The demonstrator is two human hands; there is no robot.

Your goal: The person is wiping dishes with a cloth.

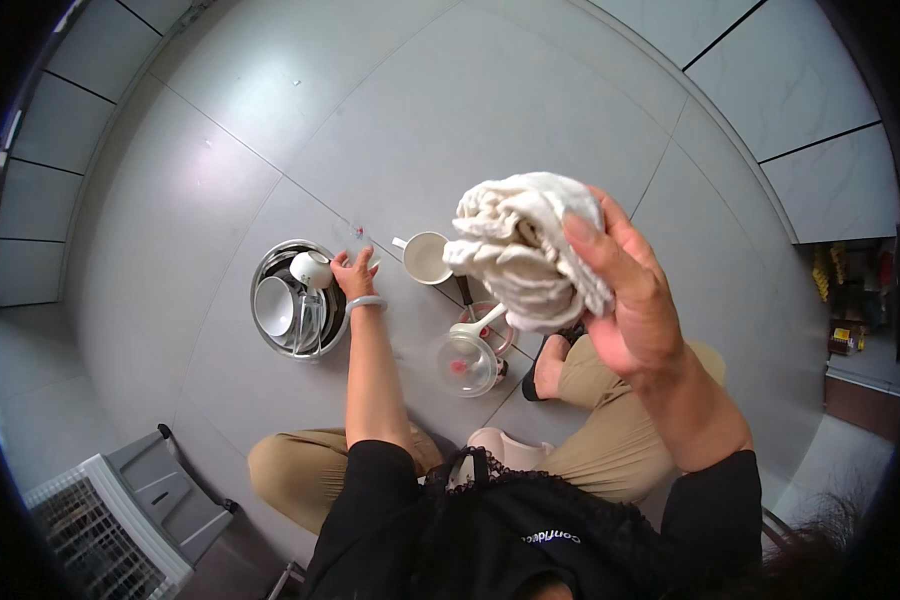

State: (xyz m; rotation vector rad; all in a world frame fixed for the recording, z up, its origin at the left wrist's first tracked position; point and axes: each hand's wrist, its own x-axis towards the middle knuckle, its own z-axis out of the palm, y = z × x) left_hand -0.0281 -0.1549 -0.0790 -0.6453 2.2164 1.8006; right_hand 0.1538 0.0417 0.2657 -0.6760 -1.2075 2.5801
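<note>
My right hand (630, 292) is raised near the camera, its fingers closed on a crumpled white cloth (532, 255). My left hand (355, 274), with a pale bangle at the wrist, reaches down and holds a small clear vessel (360, 251), mostly blurred. Just left of that hand a metal basin (256, 311) on the floor holds a white cup (311, 268), a white bowl (274, 306) and other dishes. Between my hands stands a white mug (426, 257). A clear lid with a red knob (469, 366) lies below it, beside a white ladle (480, 324), partly behind the cloth.
Grey floor tiles (420, 127) spread around the dishes. My bent legs (615, 457) and a pale slipper (506, 448) are close to the lid. At lower left stands a grey plastic crate or appliance (161, 495). Pale cabinets (817, 90) border the right, with an open shelf (862, 337) beyond.
</note>
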